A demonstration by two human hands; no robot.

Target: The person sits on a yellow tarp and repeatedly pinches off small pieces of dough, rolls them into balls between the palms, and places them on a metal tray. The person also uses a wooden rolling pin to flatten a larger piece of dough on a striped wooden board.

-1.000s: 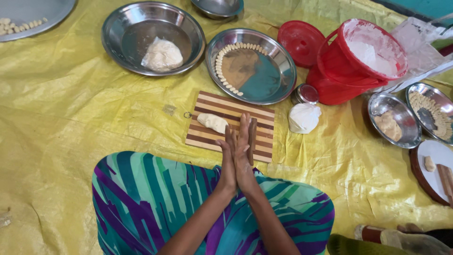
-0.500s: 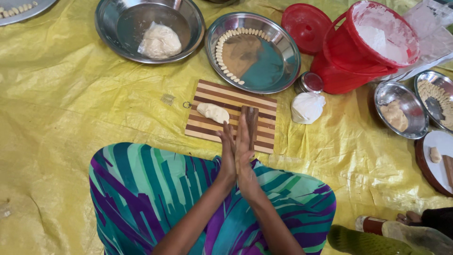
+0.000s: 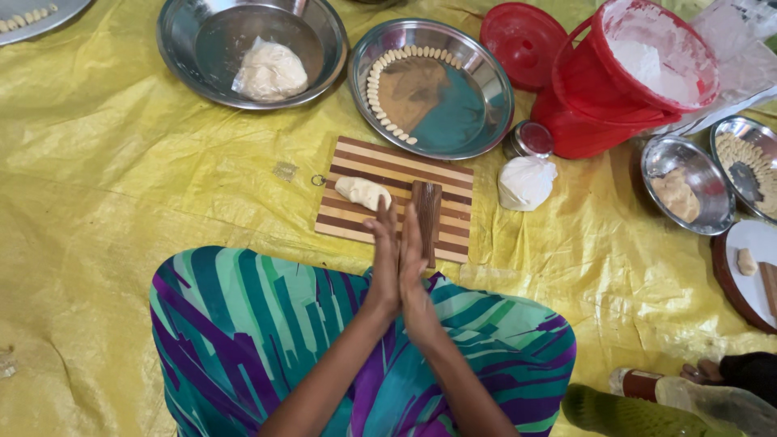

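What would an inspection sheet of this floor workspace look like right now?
Surface: yellow sheet, wrinkled.
Job's things: striped board with dough piece and ridged wooden block.
Clutter: steel bowl with dough; steel plate with a curved row of small shaped pieces; red bucket of flour.
Hands: left hand and right hand pressed palm to palm; anything between them is hidden.
Cables: nothing seen.
Surroundings: more steel dishes at right.

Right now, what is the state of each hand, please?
Left hand: flat, palm pressed against the other; anything between cannot be told.
Right hand: flat, pressed against the left; same doubt.
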